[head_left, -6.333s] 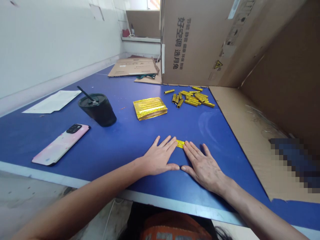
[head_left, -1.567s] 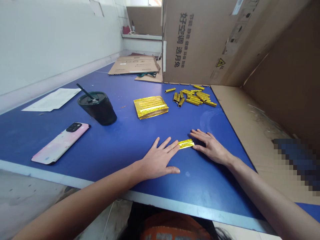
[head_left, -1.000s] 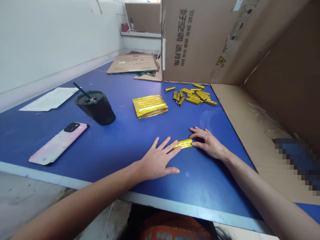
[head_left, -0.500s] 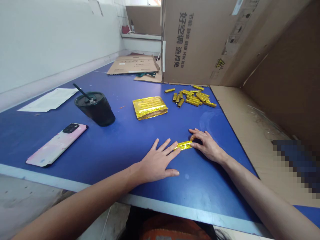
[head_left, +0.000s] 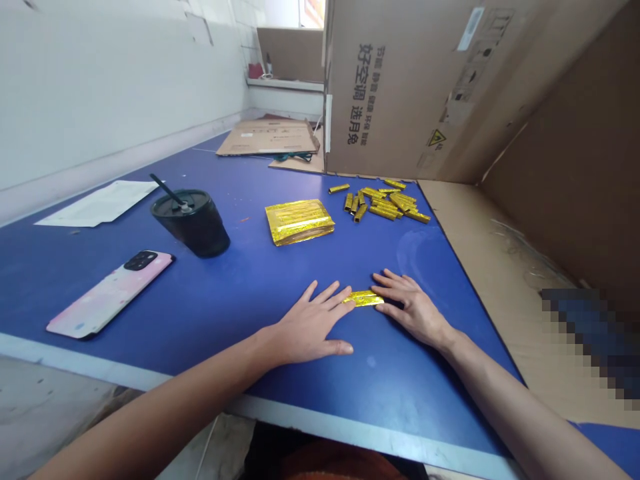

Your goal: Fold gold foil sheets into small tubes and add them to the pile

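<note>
A flat strip of shiny gold foil [head_left: 365, 298] lies on the blue tabletop between my hands. Palm down with fingers spread, my left hand [head_left: 311, 329] rests two fingertips on the strip's left end. At the right end, my right hand [head_left: 416, 308] has its fingers stretched out, the index finger and thumb at the strip's corner with a gap between them. Farther back lies a stack of flat gold foil pieces [head_left: 299, 222]. To the right of that stack is a loose pile of small folded gold tubes [head_left: 385, 204], some showing open ends.
On the left stand a dark cup with a straw [head_left: 193, 223] and a phone in a pale pink case [head_left: 113, 295]. White paper [head_left: 97, 203] lies by the wall. Flattened cardboard [head_left: 267, 138] is at the back, and a large cardboard box [head_left: 400, 87] borders the right.
My right hand's pinch on the strip has loosened and its fingers have straightened. My left hand stays on the left end. The camera view has tilted slightly.
</note>
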The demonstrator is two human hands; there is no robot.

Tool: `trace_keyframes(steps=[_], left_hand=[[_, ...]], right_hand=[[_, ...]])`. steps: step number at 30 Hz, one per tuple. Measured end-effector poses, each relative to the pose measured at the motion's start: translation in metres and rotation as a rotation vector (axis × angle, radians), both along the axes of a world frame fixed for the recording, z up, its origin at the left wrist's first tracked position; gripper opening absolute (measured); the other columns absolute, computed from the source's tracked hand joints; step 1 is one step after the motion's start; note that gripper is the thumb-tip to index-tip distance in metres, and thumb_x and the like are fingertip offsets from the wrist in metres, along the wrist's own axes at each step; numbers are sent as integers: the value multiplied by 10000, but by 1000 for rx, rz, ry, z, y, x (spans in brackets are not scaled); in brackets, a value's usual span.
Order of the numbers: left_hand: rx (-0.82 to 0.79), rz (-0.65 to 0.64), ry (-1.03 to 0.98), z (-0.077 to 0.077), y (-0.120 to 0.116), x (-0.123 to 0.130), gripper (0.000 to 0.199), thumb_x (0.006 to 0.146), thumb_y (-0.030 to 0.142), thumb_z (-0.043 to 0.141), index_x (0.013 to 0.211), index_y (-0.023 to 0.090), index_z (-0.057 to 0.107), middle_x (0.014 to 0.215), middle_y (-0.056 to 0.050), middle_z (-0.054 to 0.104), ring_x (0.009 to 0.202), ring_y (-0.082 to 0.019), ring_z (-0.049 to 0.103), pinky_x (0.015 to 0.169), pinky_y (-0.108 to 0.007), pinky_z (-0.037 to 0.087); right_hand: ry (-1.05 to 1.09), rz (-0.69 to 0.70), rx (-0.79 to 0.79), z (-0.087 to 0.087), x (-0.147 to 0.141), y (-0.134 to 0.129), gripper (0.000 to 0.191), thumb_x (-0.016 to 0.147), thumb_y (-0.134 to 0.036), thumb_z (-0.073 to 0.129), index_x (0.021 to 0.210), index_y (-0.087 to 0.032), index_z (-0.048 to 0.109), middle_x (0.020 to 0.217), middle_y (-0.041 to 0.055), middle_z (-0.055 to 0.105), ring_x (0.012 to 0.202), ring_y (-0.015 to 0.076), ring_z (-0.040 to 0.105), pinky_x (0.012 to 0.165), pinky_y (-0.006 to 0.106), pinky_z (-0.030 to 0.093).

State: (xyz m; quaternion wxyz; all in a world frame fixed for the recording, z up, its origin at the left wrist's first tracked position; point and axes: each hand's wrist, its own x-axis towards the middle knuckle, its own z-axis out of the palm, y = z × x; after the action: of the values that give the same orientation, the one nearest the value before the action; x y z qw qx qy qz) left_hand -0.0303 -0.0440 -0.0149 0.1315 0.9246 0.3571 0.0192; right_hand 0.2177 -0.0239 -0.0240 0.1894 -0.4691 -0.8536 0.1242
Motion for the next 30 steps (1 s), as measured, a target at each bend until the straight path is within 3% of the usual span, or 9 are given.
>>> trace_keyframes(steps=[23, 30], left_hand=[[61, 33, 41, -1, -8, 3, 713, 822, 641, 276, 1357, 170, 273, 1464, -101, 142, 1347, -285, 104, 1048, -525, 103], [47, 45, 64, 2, -12, 3, 735, 820, 649, 257, 1374, 167, 230, 1459, -78, 175, 1345, -285, 107, 1049, -527, 97]], right_hand=[[9, -120, -66, -3, -9, 6, 233, 828, -348, 498, 983, -262, 649, 1278, 52, 521, 1239, 233, 388, 1005, 552, 237], [-167, -107, 19, 1, -8, -8, 309, 875, -319, 409, 1126, -285, 587, 1323, 39, 466, 1261, 250, 352, 991, 574, 253]])
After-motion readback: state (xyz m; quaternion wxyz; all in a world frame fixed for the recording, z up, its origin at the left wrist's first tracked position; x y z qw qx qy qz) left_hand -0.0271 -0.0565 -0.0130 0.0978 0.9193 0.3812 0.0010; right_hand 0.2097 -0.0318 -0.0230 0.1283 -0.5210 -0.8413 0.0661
